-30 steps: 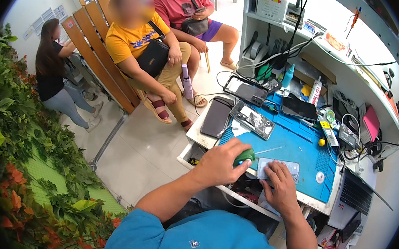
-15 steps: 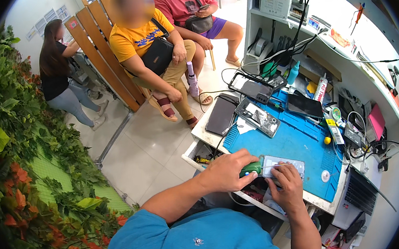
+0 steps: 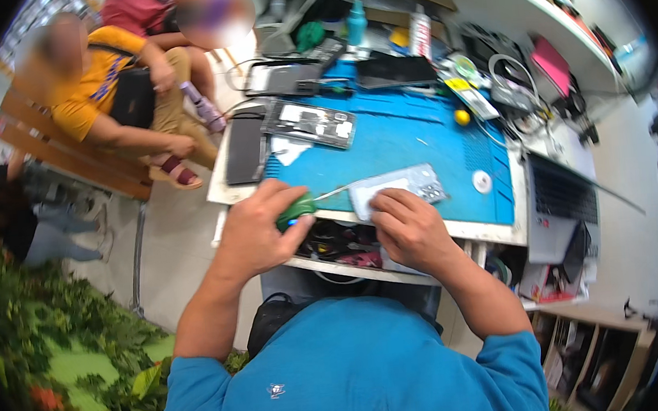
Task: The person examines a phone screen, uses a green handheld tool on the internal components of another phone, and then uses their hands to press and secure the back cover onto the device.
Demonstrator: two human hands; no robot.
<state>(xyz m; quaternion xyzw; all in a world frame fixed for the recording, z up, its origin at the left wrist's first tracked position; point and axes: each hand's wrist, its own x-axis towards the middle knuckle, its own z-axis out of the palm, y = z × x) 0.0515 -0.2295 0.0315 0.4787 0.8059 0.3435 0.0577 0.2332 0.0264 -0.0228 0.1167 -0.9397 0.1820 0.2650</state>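
— While our left grip [image 3: 260, 225] is wrapped around the handle of a green screwdriver [image 3: 296, 210], where do we have the pale phone panel [image 3: 405, 178]?

— We have it just right of that grip, with the screwdriver's slim shaft bridging the gap. The shaft slants away from us toward the panel's left end; whether its tip touches, we cannot tell.

— And our right grip [image 3: 409, 228]?

— Its fingers are bunched together over the panel's near edge, so the panel lies beneath and just beyond them. We cannot tell whether they pinch it or only press on it.

— What do we see around it?

— The panel is over the near part of the blue mat [image 3: 409, 137] on the white table [image 3: 492, 232], above an open drawer [image 3: 350, 271]. Beyond our left grip we see an opened phone [image 3: 310, 123] and, beside that, a dark phone [image 3: 245, 152]. To the panel's right lies a white disc [image 3: 482, 183], and farther right, an open laptop [image 3: 563, 193].
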